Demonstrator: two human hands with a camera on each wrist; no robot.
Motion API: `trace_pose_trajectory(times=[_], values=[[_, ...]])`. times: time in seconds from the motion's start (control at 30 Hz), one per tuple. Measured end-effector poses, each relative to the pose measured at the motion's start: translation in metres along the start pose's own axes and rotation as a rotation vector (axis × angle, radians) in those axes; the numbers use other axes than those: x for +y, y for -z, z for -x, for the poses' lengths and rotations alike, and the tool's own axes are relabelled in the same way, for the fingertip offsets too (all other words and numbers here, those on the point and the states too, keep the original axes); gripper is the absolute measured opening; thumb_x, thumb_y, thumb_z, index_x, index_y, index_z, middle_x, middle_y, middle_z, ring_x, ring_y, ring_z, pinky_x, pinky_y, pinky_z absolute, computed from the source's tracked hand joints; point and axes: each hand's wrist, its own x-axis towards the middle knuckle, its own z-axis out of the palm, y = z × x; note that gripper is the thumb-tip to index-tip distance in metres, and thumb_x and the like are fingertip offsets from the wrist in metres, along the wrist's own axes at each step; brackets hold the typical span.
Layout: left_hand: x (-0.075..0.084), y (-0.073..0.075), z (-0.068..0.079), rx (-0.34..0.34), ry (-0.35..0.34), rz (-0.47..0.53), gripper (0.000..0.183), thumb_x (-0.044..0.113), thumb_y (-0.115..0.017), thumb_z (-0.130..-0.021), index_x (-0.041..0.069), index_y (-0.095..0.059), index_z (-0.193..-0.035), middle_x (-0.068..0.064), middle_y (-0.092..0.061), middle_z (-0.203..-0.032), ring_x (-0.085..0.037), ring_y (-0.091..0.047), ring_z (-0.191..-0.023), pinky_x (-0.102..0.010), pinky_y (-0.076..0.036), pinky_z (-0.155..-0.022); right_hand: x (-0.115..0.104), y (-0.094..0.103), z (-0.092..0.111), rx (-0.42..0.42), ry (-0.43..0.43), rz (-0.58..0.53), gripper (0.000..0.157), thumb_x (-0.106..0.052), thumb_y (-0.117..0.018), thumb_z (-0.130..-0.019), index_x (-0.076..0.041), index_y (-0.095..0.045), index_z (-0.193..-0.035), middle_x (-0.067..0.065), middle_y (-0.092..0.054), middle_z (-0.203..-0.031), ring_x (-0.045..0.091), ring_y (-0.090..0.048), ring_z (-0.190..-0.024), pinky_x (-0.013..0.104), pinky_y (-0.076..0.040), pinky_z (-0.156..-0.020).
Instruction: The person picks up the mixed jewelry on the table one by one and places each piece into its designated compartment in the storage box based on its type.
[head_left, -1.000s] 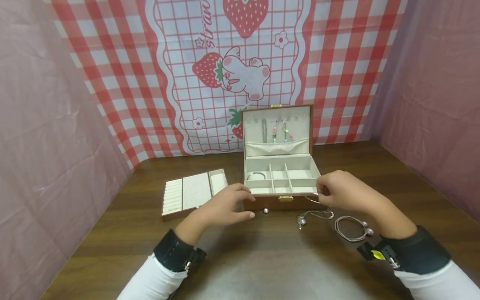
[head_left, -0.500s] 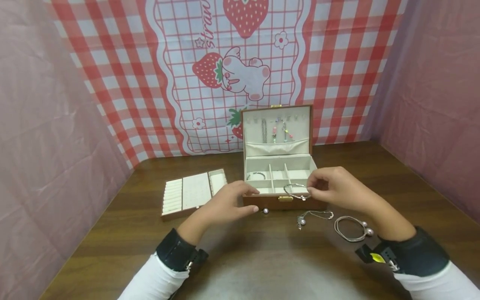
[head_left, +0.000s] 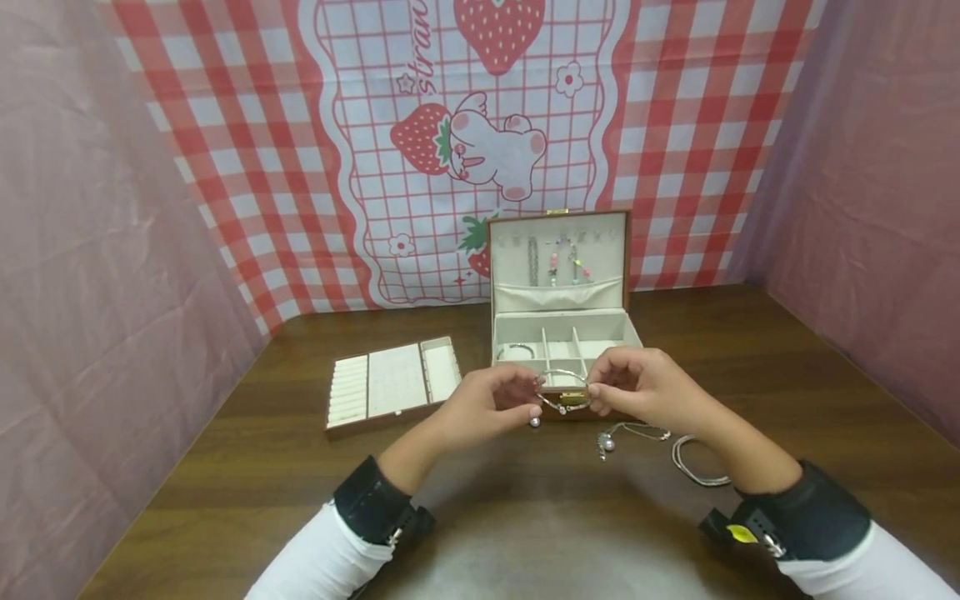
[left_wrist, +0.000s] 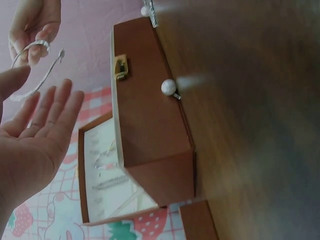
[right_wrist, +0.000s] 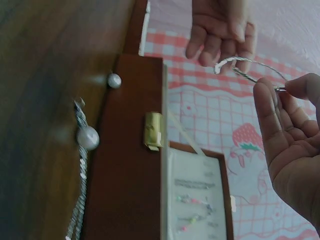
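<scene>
My right hand (head_left: 645, 385) pinches a thin silver bangle (head_left: 564, 408) between thumb and fingers, in front of a brown jewelry box (left_wrist: 145, 105) whose lid stands up. The bangle has a gap between its ends, seen in the right wrist view. My left hand (head_left: 483, 408) is at the bangle's left side, its fingers mostly straight in the left wrist view; whether it touches the bangle is unclear. Another bracelet (head_left: 517, 347) lies in the box's back left compartment. A small pearl piece (left_wrist: 169, 87) lies against the box's front.
Left of the box lies a cream-lined tray (head_left: 397, 379) with ring rolls. A chain with a pearl (head_left: 609, 445) and a coiled silver bracelet (head_left: 686, 467), partly hidden by my right arm, lie on the wooden table (head_left: 555, 517). Necklaces (head_left: 533, 260) hang inside the lid.
My right hand has lifted the bangle from beside the box's front right and carried it left to the middle. My left hand has moved right to meet it.
</scene>
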Motion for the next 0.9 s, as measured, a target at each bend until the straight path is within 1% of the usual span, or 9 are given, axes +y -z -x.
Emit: trace_pose_trajectory(times=[0.07, 0.17, 0.23, 0.3, 0.43, 0.5, 0.6, 0.73, 0.9], values=[[-0.001, -0.002, -0.001, 0.020, 0.012, 0.061, 0.017, 0.006, -0.068, -0.091, -0.001, -0.064, -0.106, -0.010, -0.068, -0.100, -0.014, -0.067, -0.091, -0.031, -0.056, -0.083, 0.001, -0.004, 0.000, -0.012, -0.004, -0.045, 0.012, 0.012, -0.061, -0.088, 0.000, -0.062, -0.088, 0.007, -0.066, -0.075, 0.015, -0.067, -0.067, 0.034, -0.058, -0.058], [0.000, -0.004, -0.001, 0.064, 0.042, 0.137, 0.007, 0.002, -0.066, -0.091, -0.003, -0.065, -0.096, -0.011, -0.068, -0.090, -0.015, -0.068, -0.082, -0.035, -0.058, -0.077, 0.002, -0.008, -0.001, -0.024, -0.032, -0.120, 0.004, 0.009, -0.060, -0.091, 0.005, -0.061, -0.089, 0.010, -0.067, -0.078, 0.018, -0.068, -0.069, 0.036, -0.059, -0.060], [0.002, -0.002, -0.001, 0.096, 0.062, 0.171, 0.008, 0.001, -0.066, -0.091, -0.006, -0.065, -0.096, -0.014, -0.068, -0.088, -0.017, -0.069, -0.078, -0.036, -0.059, -0.074, 0.002, -0.010, -0.001, -0.028, -0.057, -0.157, 0.003, 0.007, -0.060, -0.092, 0.008, -0.060, -0.089, 0.013, -0.067, -0.079, 0.021, -0.069, -0.070, 0.038, -0.059, -0.061], [0.003, -0.001, -0.001, 0.124, 0.073, 0.184, 0.011, 0.000, -0.065, -0.091, -0.008, -0.065, -0.098, -0.018, -0.068, -0.089, -0.019, -0.069, -0.077, -0.033, -0.059, -0.071, 0.003, -0.010, -0.001, -0.023, -0.076, -0.174, 0.004, 0.006, -0.060, -0.092, 0.010, -0.059, -0.090, 0.015, -0.068, -0.080, 0.023, -0.069, -0.072, 0.036, -0.059, -0.062], [0.005, 0.002, -0.001, 0.152, 0.082, 0.189, 0.015, -0.001, -0.066, -0.090, -0.009, -0.066, -0.103, -0.021, -0.068, -0.089, -0.022, -0.069, -0.073, -0.037, -0.059, -0.069, 0.003, -0.011, -0.002, 0.001, -0.091, -0.181, 0.008, 0.009, -0.060, -0.090, 0.014, -0.059, -0.096, 0.015, -0.067, -0.084, 0.019, -0.069, -0.076, 0.035, -0.059, -0.066], [0.006, 0.002, -0.001, 0.148, 0.089, 0.196, 0.017, -0.001, -0.066, -0.090, -0.010, -0.066, -0.104, -0.019, -0.069, -0.089, -0.021, -0.069, -0.072, -0.039, -0.059, -0.069, 0.003, -0.012, -0.002, 0.012, -0.096, -0.200, 0.012, 0.010, -0.060, -0.090, 0.015, -0.058, -0.101, 0.013, -0.067, -0.088, 0.018, -0.068, -0.078, 0.035, -0.059, -0.067], [0.005, 0.002, 0.000, 0.112, 0.088, 0.217, 0.019, -0.002, -0.066, -0.090, -0.012, -0.064, -0.106, -0.021, -0.068, -0.089, -0.021, -0.068, -0.072, -0.042, -0.059, -0.070, 0.004, -0.015, -0.002, 0.012, -0.114, -0.269, 0.019, 0.009, -0.059, -0.091, 0.017, -0.056, -0.108, 0.011, -0.068, -0.092, 0.020, -0.068, -0.081, 0.038, -0.059, -0.068], [0.004, -0.001, 0.001, 0.067, 0.064, 0.227, 0.019, -0.003, -0.065, -0.090, -0.014, -0.064, -0.105, -0.024, -0.067, -0.088, -0.020, -0.068, -0.071, -0.044, -0.059, -0.069, 0.006, -0.020, -0.002, 0.025, -0.169, -0.366, 0.022, 0.005, -0.059, -0.093, 0.015, -0.055, -0.112, 0.013, -0.068, -0.092, 0.019, -0.069, -0.080, 0.040, -0.059, -0.068], [0.005, -0.003, 0.001, 0.061, 0.069, 0.223, 0.019, -0.003, -0.065, -0.090, -0.013, -0.065, -0.106, -0.025, -0.067, -0.088, -0.015, -0.067, -0.069, -0.039, -0.059, -0.068, 0.008, -0.024, -0.001, 0.061, -0.246, -0.449, 0.020, 0.002, -0.061, -0.093, 0.014, -0.057, -0.109, 0.013, -0.070, -0.089, 0.016, -0.068, -0.077, 0.036, -0.059, -0.068]])
